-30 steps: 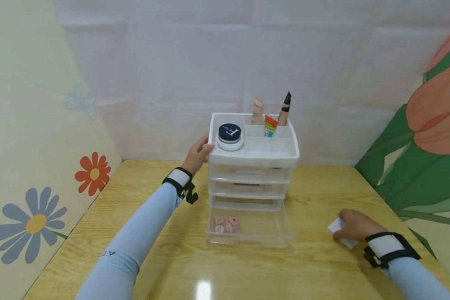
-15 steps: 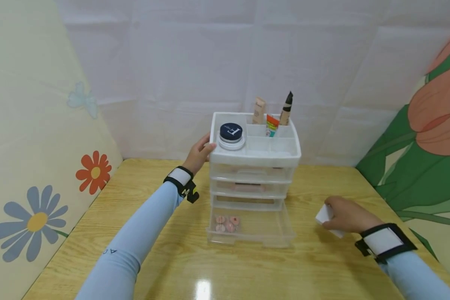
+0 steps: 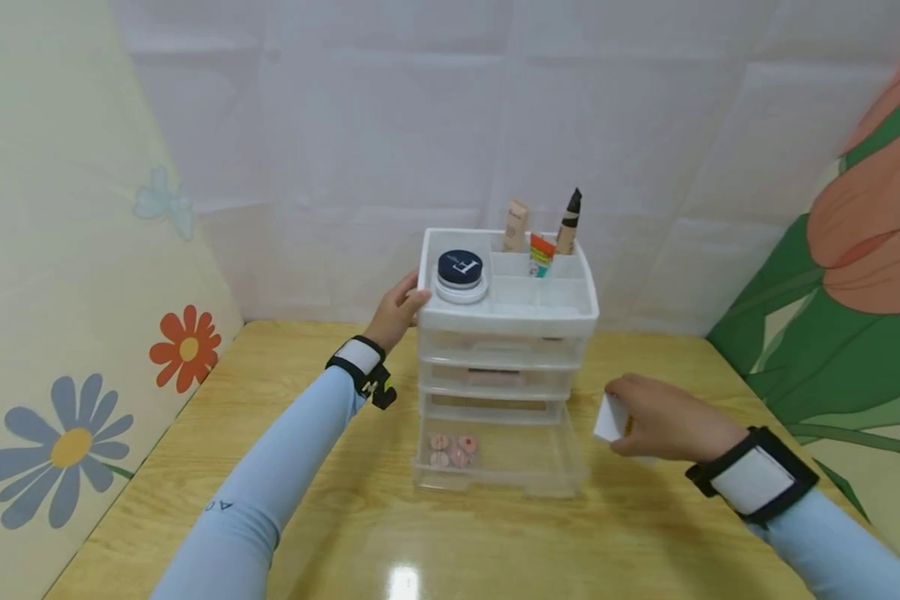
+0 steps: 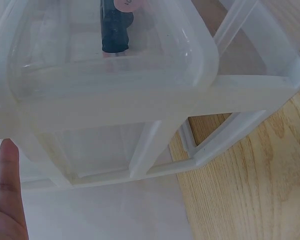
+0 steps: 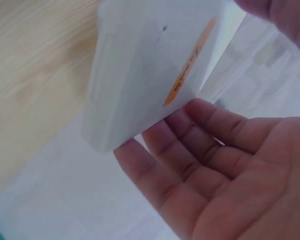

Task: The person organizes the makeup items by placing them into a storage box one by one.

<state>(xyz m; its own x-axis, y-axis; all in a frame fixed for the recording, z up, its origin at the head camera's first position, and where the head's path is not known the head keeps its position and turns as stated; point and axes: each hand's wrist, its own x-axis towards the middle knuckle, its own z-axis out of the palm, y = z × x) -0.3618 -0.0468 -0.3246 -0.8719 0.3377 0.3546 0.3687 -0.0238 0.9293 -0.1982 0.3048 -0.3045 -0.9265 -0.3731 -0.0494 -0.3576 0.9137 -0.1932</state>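
A white plastic drawer organizer (image 3: 506,321) stands on the table, its lowest clear drawer (image 3: 528,454) pulled out. Inside that drawer, at the left, lie several small pink round items (image 3: 453,450) in a clear pack. My left hand (image 3: 396,312) rests against the organizer's left side, thumb at the top rim; one finger (image 4: 9,185) shows straight along the frame in the left wrist view. To the right of the drawer, my right hand (image 3: 667,417) pinches a white box (image 3: 610,418) between thumb and fingertips. An orange strip with dark lettering (image 5: 190,62) marks the box's face.
On the organizer's top tray sit a dark-lidded round jar (image 3: 460,268), a beige tube (image 3: 516,225), an orange-and-teal tube (image 3: 541,254) and a black-capped tube (image 3: 568,223). Upper drawers are closed. White cloth (image 3: 330,125) hangs behind the wooden table (image 3: 285,533).
My right hand has carried the white box leftward and a little up, closer to the pulled-out drawer. My left hand keeps its place on the organizer.
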